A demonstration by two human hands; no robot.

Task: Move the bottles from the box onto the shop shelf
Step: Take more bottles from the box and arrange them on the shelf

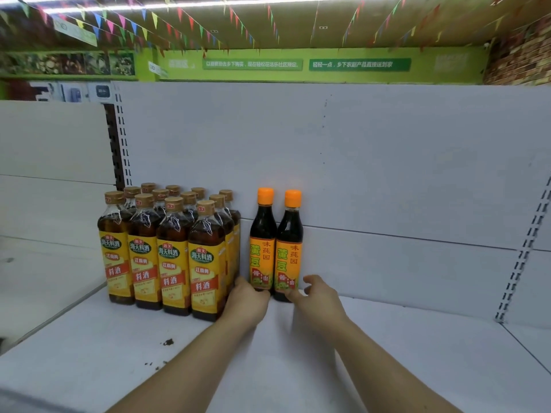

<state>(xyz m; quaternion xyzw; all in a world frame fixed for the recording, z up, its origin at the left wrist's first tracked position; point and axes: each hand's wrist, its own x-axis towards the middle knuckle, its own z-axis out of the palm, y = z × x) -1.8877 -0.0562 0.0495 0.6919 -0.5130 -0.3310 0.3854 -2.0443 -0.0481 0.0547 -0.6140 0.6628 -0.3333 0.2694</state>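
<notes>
Two dark soy sauce bottles with orange caps and orange labels stand side by side against the back panel of the white shop shelf. My left hand is curled round the base of the left soy sauce bottle and hides its bottom edge. My right hand is curled round the foot of the right soy sauce bottle, one digit at the front of its base and a bent finger just beside its right side. Both bottles are upright and rest on the shelf. No box is in view.
A shrink-wrapped pack of several cooking wine bottles with yellow labels stands directly left of the soy bottles. Slotted uprights mark the bay's right end. The shelf board stretches bare to the right and front, with small dark specks.
</notes>
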